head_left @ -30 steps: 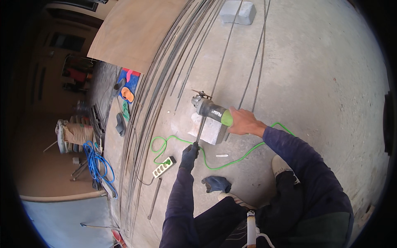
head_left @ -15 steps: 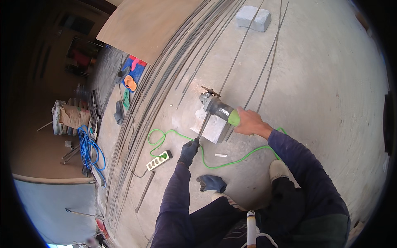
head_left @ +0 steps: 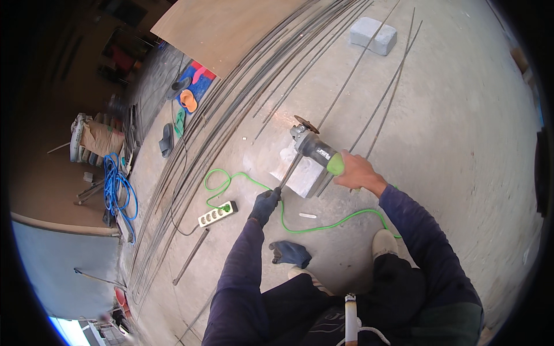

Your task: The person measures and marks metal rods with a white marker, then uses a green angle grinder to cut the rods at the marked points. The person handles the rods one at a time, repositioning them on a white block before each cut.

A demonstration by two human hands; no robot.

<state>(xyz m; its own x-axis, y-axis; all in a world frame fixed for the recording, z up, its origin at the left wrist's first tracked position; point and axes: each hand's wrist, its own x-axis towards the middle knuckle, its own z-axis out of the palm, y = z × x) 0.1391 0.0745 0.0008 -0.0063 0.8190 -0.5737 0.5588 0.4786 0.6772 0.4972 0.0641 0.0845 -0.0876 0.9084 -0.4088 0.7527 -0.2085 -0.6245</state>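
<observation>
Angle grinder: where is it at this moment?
In the head view, the angle grinder is slightly above and right of centre, held in the bare right hand by the nearer pale block, ahead of the gloved left hand.

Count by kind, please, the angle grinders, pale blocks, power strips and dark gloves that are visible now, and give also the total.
Angle grinder: 1
Pale blocks: 2
Power strip: 1
Dark gloves: 2 (one worn, one lying loose)
Total: 6
</observation>
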